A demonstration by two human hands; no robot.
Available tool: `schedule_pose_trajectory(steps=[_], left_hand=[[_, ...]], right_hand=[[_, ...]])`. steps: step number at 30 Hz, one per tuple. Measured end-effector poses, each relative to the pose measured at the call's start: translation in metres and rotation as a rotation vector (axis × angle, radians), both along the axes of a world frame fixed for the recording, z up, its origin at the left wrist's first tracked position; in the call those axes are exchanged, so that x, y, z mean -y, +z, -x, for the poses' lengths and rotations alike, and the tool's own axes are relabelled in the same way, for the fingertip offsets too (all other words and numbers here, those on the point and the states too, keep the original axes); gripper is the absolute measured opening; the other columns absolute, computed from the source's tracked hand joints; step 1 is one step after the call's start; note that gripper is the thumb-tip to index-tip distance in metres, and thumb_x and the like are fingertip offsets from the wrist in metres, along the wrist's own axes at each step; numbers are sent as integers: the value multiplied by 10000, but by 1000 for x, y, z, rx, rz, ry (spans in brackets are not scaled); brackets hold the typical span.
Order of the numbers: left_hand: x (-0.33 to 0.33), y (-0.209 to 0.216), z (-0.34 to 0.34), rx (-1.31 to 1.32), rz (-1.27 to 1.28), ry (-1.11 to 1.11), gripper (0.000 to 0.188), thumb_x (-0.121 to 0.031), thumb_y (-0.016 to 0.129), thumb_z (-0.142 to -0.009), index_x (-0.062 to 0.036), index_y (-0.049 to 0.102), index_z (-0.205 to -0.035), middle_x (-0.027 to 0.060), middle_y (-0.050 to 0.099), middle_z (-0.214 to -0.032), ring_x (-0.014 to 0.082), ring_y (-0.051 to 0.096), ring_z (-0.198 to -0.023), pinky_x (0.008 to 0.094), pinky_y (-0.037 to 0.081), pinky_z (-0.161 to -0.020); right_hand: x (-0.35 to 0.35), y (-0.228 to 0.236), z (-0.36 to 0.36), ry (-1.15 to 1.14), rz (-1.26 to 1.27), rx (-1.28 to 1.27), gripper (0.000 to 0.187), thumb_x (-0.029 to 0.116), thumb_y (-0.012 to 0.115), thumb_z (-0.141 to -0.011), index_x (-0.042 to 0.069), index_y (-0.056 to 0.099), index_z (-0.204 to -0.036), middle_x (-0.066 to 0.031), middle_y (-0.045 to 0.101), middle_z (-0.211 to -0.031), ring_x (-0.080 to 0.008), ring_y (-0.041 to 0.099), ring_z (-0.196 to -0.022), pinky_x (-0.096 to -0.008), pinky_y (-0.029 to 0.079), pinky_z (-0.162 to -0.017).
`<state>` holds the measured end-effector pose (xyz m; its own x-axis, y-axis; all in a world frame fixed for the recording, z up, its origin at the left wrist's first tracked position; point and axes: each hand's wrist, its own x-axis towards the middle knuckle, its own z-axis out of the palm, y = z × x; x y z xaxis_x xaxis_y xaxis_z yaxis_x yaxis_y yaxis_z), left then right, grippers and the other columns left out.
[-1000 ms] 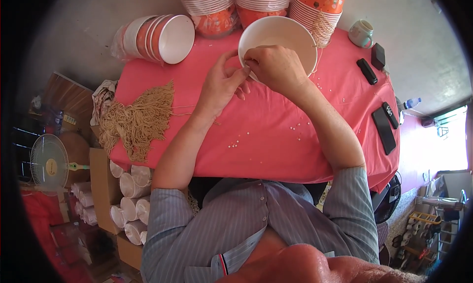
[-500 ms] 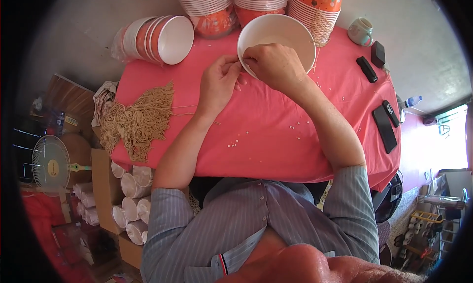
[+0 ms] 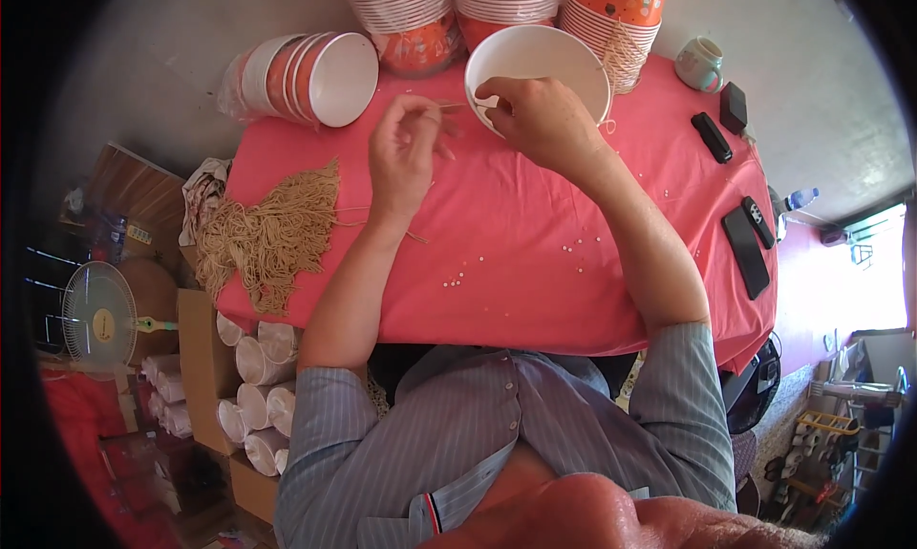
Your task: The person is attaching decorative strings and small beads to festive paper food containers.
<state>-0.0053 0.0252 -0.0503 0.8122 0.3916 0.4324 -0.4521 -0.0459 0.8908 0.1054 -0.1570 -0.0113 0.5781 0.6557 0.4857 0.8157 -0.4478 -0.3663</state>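
A white-lined paper bucket (image 3: 565,54) lies tipped toward me at the far middle of the table, with its open mouth facing me. My right hand (image 3: 552,121) is at its near left rim, thumb and forefinger closed on a thin beige cord. Just left of the bucket, my left hand (image 3: 401,162) has curled, slightly blurred fingers. A short stretch of the cord (image 3: 451,106) runs from these fingers toward the rim. Another bit of cord (image 3: 608,126) hangs at the bucket's right edge. The fingertip grips are partly hidden.
A bundle of beige cords (image 3: 272,229) lies at left on the pink cloth (image 3: 497,301). Nested orange buckets (image 3: 330,76) lie behind it; upright bucket stacks (image 3: 420,43) line the back. Small white beads (image 3: 453,279) are scattered near me. A mug (image 3: 700,66) and phone (image 3: 746,253) are at right.
My left hand has moved left, away from the bucket rim, and a stretch of cord now shows between the hands. My right hand has shifted slightly and its fingers have lifted a little.
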Motion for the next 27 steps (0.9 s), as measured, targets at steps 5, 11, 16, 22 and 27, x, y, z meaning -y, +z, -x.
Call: schedule_pose_trajectory(steps=[5,11,16,22,27], left_hand=[[-4,9,10,140,-97,51,74,-49,643,-1094,1,674,-1139,62,712,-1052,80,665,-859,254,571,-690],[3,15,14,244,-265,64,80,-55,629,-1102,-2,678,-1136,82,694,-1204,120,679,-966,266,568,-783],[-8,11,13,138,-146,-26,85,-44,628,-1080,14,677,-1120,66,730,-1044,113,690,-952,287,574,-879],[-20,4,8,84,-76,-39,94,-57,562,-1084,3,632,-1102,137,743,-1035,206,728,-979,383,615,-907],[-20,18,11,69,237,-218,102,-124,556,-1054,-36,606,-1070,140,718,-955,265,721,-928,428,605,-908]], right_hand=[[0,16,13,105,-146,-89,240,177,719,-937,132,832,-1144,-125,795,-840,-321,782,-773,-466,620,-727],[-3,16,20,266,-134,-217,250,165,751,-914,106,837,-1141,-95,784,-826,-268,768,-769,-422,607,-750],[2,19,18,295,-117,-299,233,136,724,-925,95,848,-1118,-109,788,-840,-273,766,-769,-419,604,-752],[14,36,17,239,84,-374,245,172,676,-956,80,850,-1102,-132,805,-890,-277,763,-768,-415,603,-758],[19,34,14,292,211,-341,273,175,673,-985,71,833,-1179,-127,813,-919,-237,764,-797,-376,596,-786]])
